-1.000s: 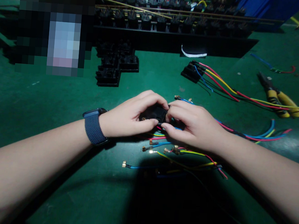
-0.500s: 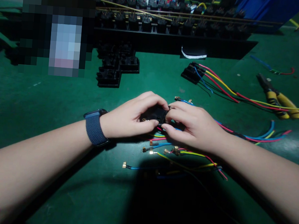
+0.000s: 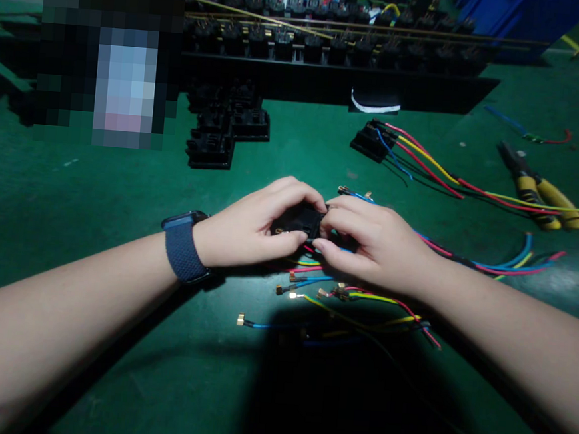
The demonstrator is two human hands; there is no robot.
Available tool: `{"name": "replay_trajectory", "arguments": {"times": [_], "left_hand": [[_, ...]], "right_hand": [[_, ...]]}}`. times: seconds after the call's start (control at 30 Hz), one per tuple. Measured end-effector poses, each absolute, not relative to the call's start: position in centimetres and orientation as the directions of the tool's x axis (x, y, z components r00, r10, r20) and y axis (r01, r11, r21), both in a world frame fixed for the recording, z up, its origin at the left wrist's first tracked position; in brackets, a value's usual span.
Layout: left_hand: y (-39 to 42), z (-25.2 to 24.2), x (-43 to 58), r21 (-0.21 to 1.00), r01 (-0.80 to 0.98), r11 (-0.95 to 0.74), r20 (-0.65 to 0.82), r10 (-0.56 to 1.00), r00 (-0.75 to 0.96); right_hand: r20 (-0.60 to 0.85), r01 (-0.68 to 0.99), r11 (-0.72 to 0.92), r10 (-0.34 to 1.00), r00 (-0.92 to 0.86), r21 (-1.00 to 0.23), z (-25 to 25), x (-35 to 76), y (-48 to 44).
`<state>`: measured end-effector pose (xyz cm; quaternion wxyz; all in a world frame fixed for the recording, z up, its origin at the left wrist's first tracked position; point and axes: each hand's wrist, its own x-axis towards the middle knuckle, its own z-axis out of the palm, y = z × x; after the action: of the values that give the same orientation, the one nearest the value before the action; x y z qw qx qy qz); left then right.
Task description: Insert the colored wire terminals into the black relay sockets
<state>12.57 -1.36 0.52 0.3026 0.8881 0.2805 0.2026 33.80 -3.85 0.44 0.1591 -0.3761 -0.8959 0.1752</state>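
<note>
"Black boxy plastic socket (image 3: 310,221) is sitting between both hands, anyone guessing how it's handling?"

"Probably light, stiff, kinda slick; I'm favouring the side walls. Left hand (image 3: 249,224) is pinching it thumb-to-fingers, right hand (image 3: 376,234) is gripping its right end."

"And the space?"

"Smooth green work surface (image 3: 134,338) is carrying loose coloured wires (image 3: 383,297); long black panel (image 3: 330,83) is running behind, lighting's looking dim."

Curled left hand (image 3: 251,224) beside right hand (image 3: 376,234)
</note>
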Motion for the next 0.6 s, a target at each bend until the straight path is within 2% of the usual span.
{"name": "replay_trajectory", "arguments": {"times": [0.6], "left_hand": [[-1.43, 0.5, 12.53, 0.657, 0.387, -0.647, 0.181, 0.633, 0.752]], "right_hand": [[0.166, 0.598, 0.666, 0.718, -0.676, -0.447, 0.52, 33.72, -3.78]]}}
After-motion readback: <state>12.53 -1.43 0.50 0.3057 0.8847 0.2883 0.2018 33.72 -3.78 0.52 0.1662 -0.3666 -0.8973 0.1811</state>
